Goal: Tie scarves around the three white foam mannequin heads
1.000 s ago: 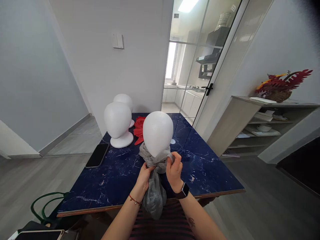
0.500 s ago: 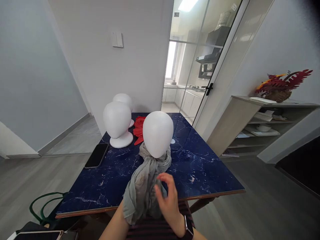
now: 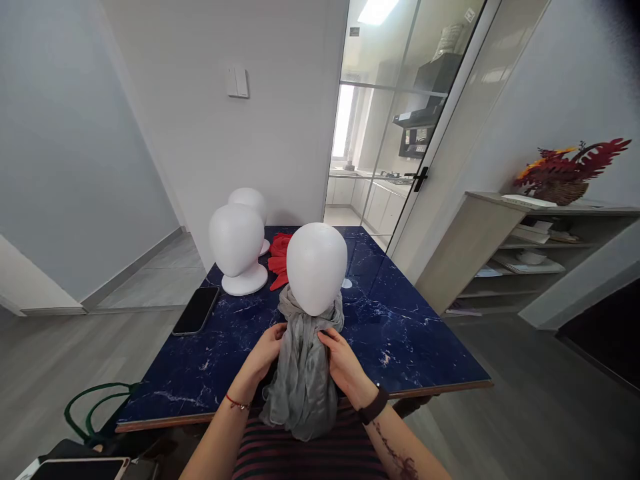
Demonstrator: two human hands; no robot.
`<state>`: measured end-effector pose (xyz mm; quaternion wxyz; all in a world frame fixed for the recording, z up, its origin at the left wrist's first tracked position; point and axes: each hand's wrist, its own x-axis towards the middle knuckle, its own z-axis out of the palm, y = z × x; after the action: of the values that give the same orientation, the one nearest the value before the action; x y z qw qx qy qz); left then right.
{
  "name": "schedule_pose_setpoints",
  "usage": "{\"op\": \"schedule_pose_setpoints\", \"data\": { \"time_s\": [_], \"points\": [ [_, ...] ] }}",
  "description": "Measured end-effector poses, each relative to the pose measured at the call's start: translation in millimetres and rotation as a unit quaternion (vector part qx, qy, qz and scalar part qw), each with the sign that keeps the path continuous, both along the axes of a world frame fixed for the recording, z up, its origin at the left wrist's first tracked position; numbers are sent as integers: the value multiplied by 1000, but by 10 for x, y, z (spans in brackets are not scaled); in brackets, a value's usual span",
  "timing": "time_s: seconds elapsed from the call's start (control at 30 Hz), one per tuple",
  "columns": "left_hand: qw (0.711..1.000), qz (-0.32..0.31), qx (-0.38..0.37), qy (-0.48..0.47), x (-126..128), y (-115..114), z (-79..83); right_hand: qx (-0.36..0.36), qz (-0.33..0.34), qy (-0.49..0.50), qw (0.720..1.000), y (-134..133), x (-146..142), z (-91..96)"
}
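Note:
A white foam mannequin head (image 3: 317,267) stands near the front of a dark blue marble table (image 3: 410,340). A grey scarf (image 3: 303,373) is wound round its neck and hangs down over the table's front edge. My left hand (image 3: 265,348) holds the scarf's left side just below the neck, fingers closed on the cloth. My right hand (image 3: 340,360) grips the right side at the same height, a dark band on its wrist. The fingertips are partly buried in the folds.
Two more white foam heads (image 3: 236,243) stand at the back left, with a red cloth (image 3: 278,259) beside them. A black phone (image 3: 195,311) lies at the left edge. A green chair frame (image 3: 87,413) is at lower left, a shelf unit (image 3: 505,253) on the right.
A second ago both hands pulled the scarf tight at the neck. They then drew back toward me, the left lifting the hanging end, and have returned to grip the scarf below the neck.

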<state>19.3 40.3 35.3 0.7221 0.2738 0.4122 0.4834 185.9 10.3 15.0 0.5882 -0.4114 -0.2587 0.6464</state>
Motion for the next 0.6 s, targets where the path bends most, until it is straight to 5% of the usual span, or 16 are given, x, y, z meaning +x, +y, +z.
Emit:
{"op": "schedule_pose_setpoints", "data": {
  "time_s": [0.3, 0.43, 0.6],
  "points": [
    [968, -151, -178, -92, -21, 22, 107, 49, 19, -13, 999, 157, 107, 59],
    [975, -87, -181, -95, -71, 218, 165, 92, 37, -61, 993, 178, 143, 92],
    [968, 21, -117, -219, -255, 492, 304, 134, -10, -181, 974, 268, 267, -3]
  ]
}}
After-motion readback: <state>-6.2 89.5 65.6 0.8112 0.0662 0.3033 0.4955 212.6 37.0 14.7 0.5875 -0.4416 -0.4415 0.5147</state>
